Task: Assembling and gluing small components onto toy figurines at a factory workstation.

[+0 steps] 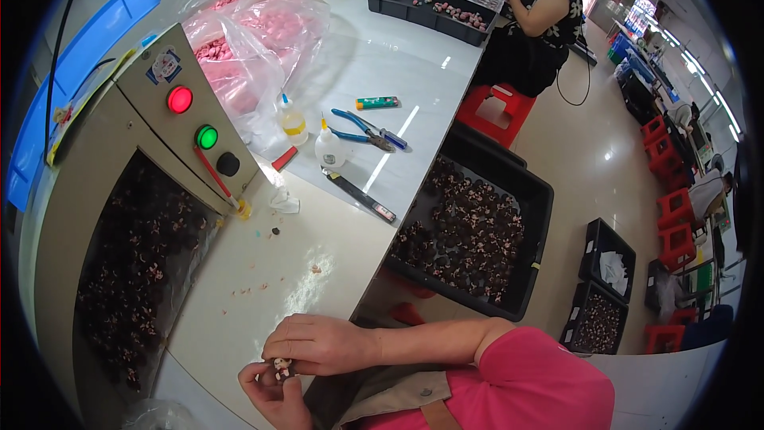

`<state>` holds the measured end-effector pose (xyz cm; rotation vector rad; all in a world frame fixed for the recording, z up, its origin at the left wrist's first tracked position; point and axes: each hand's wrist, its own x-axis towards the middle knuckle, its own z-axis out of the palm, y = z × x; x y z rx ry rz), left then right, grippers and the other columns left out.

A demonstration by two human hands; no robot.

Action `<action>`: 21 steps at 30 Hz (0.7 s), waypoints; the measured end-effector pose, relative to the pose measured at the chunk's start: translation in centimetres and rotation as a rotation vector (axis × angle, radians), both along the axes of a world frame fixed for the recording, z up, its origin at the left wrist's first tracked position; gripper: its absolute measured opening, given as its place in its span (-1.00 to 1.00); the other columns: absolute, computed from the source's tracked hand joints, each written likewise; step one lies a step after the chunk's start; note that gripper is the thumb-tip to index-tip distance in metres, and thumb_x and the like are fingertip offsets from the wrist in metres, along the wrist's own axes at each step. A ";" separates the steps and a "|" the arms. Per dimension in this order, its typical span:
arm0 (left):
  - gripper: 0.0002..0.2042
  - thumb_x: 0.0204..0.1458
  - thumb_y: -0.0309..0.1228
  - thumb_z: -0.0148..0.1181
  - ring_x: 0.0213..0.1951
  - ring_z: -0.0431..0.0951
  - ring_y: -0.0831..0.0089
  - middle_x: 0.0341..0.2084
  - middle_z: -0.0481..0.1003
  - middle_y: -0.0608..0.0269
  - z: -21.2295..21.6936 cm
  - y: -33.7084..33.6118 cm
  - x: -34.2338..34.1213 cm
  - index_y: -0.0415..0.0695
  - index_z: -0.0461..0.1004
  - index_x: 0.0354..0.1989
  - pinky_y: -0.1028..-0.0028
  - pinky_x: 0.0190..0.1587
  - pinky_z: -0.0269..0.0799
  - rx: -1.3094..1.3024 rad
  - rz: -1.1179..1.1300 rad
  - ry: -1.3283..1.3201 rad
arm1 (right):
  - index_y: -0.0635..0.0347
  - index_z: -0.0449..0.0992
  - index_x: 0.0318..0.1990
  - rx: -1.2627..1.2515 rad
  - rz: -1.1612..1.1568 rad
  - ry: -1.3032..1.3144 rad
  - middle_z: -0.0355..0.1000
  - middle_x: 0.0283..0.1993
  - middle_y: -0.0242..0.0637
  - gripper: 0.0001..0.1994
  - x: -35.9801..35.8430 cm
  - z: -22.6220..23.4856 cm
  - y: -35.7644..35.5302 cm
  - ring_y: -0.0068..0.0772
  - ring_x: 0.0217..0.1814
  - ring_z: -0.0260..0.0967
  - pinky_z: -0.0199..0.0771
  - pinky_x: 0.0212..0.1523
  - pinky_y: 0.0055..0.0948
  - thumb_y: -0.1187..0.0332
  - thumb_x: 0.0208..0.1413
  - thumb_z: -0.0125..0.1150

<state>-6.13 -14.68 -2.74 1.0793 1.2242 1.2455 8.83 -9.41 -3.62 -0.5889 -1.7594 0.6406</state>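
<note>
Holding a small brown figurine between my left hand and right hand, both curled, I have a black tray ahead, to their right.

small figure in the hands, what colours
The small figure is mostly dark brown and cream, best seen in the head view.

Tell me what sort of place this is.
Probably a factory workshop for small parts, judging by the machine with red and green lights, the big black tray of small dark pieces, and another person seated beyond it.
</note>
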 end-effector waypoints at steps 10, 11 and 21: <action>-0.55 -0.23 -0.77 -0.10 -0.32 0.31 0.57 -0.33 0.29 0.22 -1.8 0.9 0.4 -0.12 0.11 -0.10 0.65 -0.26 0.25 0.009 0.030 -0.116 | 0.24 0.40 -0.22 0.017 -0.031 0.025 0.36 -0.26 -0.27 -0.69 0.1 -2.1 0.8 -0.20 -0.26 0.34 0.37 -0.26 -0.34 0.49 -0.20 0.27; -0.55 -0.23 -0.77 -0.10 -0.32 0.31 0.57 -0.33 0.29 0.23 -1.7 1.0 0.3 -0.12 0.11 -0.10 0.64 -0.26 0.25 0.003 0.038 -0.119 | 0.23 0.41 -0.22 0.014 -0.021 0.038 0.36 -0.27 -0.27 -0.69 -0.1 -2.2 0.9 -0.20 -0.26 0.34 0.37 -0.26 -0.34 0.49 -0.20 0.26; -0.54 -0.16 -0.69 0.20 -0.17 0.39 0.49 -0.23 0.34 0.18 -2.7 1.8 -0.9 -0.15 0.13 -0.10 0.53 -0.15 0.34 0.074 -0.192 -0.233 | 0.23 0.45 -0.25 -0.006 -0.023 -0.046 0.43 -0.30 -0.24 -0.62 -0.8 -3.5 1.6 -0.25 -0.29 0.40 0.41 -0.31 -0.40 0.62 -0.37 0.26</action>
